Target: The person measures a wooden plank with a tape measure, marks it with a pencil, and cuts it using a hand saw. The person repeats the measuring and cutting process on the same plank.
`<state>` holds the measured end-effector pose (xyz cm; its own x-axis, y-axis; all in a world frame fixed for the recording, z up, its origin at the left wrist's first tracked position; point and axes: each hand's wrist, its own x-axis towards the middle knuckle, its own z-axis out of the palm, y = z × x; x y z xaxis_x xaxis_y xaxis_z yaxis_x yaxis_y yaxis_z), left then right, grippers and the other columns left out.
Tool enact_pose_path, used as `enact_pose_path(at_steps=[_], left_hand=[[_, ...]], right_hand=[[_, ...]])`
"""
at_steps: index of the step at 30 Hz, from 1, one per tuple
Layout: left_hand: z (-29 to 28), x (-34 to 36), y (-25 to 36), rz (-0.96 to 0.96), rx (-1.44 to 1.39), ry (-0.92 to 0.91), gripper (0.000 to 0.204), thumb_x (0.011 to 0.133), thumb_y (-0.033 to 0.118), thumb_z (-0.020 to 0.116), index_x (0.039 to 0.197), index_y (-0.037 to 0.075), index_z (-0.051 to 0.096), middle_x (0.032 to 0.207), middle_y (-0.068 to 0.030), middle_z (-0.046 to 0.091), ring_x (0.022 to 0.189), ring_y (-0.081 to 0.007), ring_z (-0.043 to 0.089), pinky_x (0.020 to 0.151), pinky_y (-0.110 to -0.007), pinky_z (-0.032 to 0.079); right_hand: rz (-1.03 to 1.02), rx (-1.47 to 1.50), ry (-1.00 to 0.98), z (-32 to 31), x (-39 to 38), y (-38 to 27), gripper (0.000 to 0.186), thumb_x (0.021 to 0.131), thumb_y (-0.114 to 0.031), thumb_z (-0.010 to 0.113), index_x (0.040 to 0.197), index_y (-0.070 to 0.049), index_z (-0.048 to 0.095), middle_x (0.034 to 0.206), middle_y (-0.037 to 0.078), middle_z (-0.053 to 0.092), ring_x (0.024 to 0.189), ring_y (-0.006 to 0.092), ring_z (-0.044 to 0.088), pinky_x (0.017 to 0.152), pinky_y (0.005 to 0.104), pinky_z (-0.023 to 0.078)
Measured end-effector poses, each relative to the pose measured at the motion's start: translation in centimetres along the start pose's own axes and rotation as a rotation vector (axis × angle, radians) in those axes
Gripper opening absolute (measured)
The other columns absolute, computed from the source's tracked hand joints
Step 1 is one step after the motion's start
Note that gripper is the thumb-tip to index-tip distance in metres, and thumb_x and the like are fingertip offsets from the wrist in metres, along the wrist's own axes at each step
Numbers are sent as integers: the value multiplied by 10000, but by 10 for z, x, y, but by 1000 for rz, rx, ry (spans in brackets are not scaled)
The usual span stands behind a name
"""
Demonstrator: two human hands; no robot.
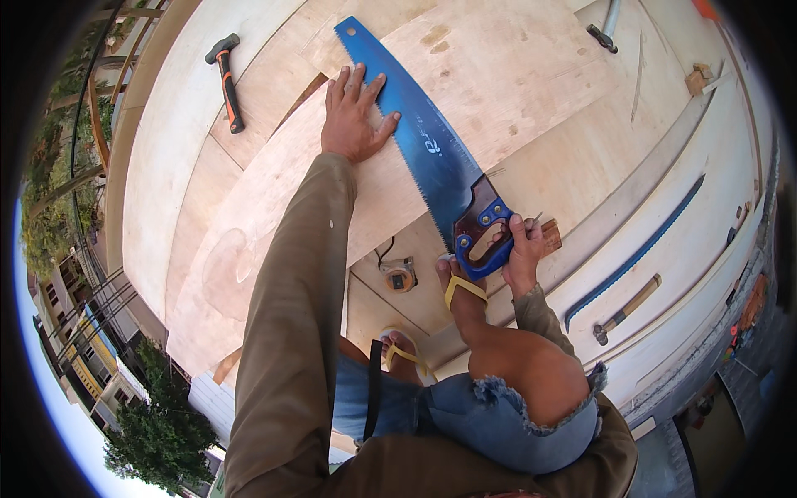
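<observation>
A handsaw (423, 141) with a blue blade lies slantwise over a light plywood sheet (506, 91), its toothed edge facing left. My right hand (523, 253) grips the saw's blue and dark handle, with a thin pointed thing sticking up by the fingers that I cannot make out. Fingers spread, my left hand (357, 120) rests flat on the plywood, its thumb and fingertips at the toothed edge. A tape measure (398, 275) lies below the sheet's edge, near my sandalled feet.
An orange-and-black hammer (227, 83) lies at upper left, another hammer (605, 33) at upper right. To the right are a long blue serrated strip (635, 253), a wooden-handled hammer (627, 311) and a small wood block (696, 81). The platform's edge curves along the left, with trees and buildings beyond.
</observation>
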<state>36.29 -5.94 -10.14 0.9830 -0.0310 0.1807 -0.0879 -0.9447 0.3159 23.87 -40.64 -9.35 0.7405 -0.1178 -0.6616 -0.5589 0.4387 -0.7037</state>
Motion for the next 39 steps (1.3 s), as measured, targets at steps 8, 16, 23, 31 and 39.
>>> enact_pose_path(at_steps=[8,16,23,31,39], left_hand=[[0,0,-1,-14,-36,-3,657,845,385,745,1437,172,555,1575,-192,376,1472,-435,271,1210,-554,247],[1,0,-1,-11,-74,29,654,825,363,755,1422,169,570,1546,-195,399,1458,-443,286,1197,-564,263],[1,1,0,-16,-59,19,640,817,354,763,1403,163,588,1536,-198,407,1455,-440,292,1198,-560,267],[5,0,-1,-19,-43,31,637,801,388,776,1367,145,612,1518,-194,420,1437,-441,302,1180,-538,312],[6,2,-2,34,-46,56,613,793,348,785,1342,124,629,1500,-208,433,1422,-447,322,1175,-548,310]], right_hand=[[-26,-18,28,-1,1,4,411,920,-206,776,902,-128,373,791,84,596,593,178,635,537,319,571],[-77,-71,58,-1,2,4,404,914,-204,783,887,-121,388,771,76,588,581,171,625,550,302,565],[-65,-78,58,2,2,2,399,913,-193,781,886,-117,390,766,73,589,572,167,617,538,297,557],[-65,-94,42,-1,1,-1,426,900,-219,800,904,-113,387,805,88,616,595,162,618,540,284,547],[-45,-91,68,2,-6,0,415,906,-207,791,920,-102,390,801,87,619,593,169,636,517,289,542]])
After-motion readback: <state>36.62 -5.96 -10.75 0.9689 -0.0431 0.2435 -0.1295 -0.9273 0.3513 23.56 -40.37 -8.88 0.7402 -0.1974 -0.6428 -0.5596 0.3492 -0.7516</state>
